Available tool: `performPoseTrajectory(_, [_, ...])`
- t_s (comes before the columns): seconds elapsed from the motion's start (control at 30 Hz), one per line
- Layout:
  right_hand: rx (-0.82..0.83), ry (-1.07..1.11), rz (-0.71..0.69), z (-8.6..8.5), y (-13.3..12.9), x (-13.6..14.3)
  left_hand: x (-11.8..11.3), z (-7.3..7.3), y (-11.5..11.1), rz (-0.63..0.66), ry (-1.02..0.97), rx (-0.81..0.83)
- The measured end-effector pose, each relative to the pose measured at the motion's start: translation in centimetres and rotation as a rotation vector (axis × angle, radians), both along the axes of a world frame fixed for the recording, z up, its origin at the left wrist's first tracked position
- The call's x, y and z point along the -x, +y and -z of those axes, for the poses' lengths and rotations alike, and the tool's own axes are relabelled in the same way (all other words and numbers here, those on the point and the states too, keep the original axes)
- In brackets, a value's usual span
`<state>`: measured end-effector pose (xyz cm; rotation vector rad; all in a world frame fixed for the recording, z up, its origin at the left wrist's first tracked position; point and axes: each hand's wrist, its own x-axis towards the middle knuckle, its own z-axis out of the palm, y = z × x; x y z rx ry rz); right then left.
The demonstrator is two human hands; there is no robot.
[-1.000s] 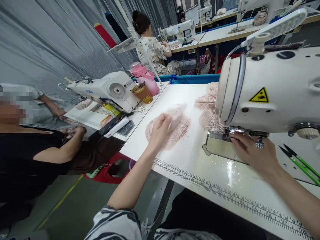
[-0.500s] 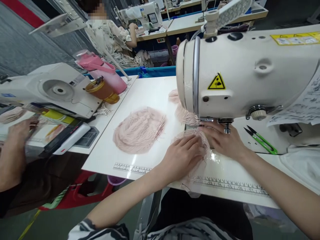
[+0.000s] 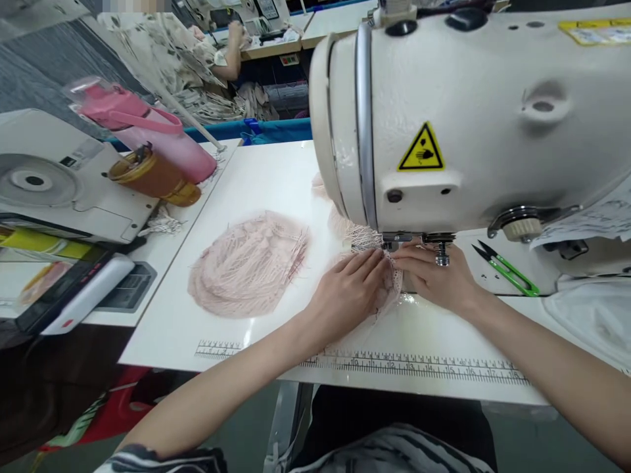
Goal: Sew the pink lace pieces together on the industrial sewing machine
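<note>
Pale pink lace fabric lies under the needle area of a white sewing machine. My left hand presses on this lace with its fingers together, their tips close to the presser foot. My right hand is just right of the foot, its fingers bent over the lace edge; part of it is hidden behind the machine's thread tensioner. More pink lace shows behind the needle area. To the left a round pile of pink lace pieces rests on the white table.
Green thread snips lie right of my right hand. White cloth is at the right edge. At the left stand a pink bottle, a brown cup and another sewing machine. A person sits beyond the table.
The view has shifted closer and to the right. My left hand has moved nearer the needle with the lace, and less lace hangs over the table's front edge. The neighbour's hand has left view.
</note>
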<state>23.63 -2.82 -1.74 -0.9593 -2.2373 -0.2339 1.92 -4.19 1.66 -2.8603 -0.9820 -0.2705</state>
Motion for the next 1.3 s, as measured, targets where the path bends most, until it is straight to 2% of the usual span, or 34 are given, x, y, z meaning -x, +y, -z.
performPoseTrajectory(0.17, [0.080,-0.033,0.108,0.4,-0.3,0.1,-0.1,0.3,1.5,-0.017,-0.023,-0.028])
performPoseTrajectory(0.33, [0.398,-0.003,0.212,-0.4,-0.9,0.2,-0.1,0.4,2.2,-0.010,-0.047,0.022])
performPoseTrajectory(0.43, [0.471,0.022,0.249,-0.6,-1.2,0.2,0.0,0.5,2.5,-0.001,-0.064,0.043])
performPoseTrajectory(0.53, [0.416,0.036,0.259,-0.3,-1.2,0.1,0.1,0.6,2.7,-0.005,-0.071,0.040])
performPoseTrajectory(0.73, [0.278,0.046,0.190,0.0,-1.2,-0.1,0.1,0.6,2.6,-0.003,-0.076,0.051])
performPoseTrajectory(1.07, [0.342,0.035,0.218,0.2,-0.9,0.1,0.2,0.6,2.8,-0.003,-0.064,0.046])
performPoseTrajectory(1.3, [0.095,-0.051,0.110,0.1,-0.2,0.1,0.2,1.3,2.8,-0.008,-0.061,-0.052])
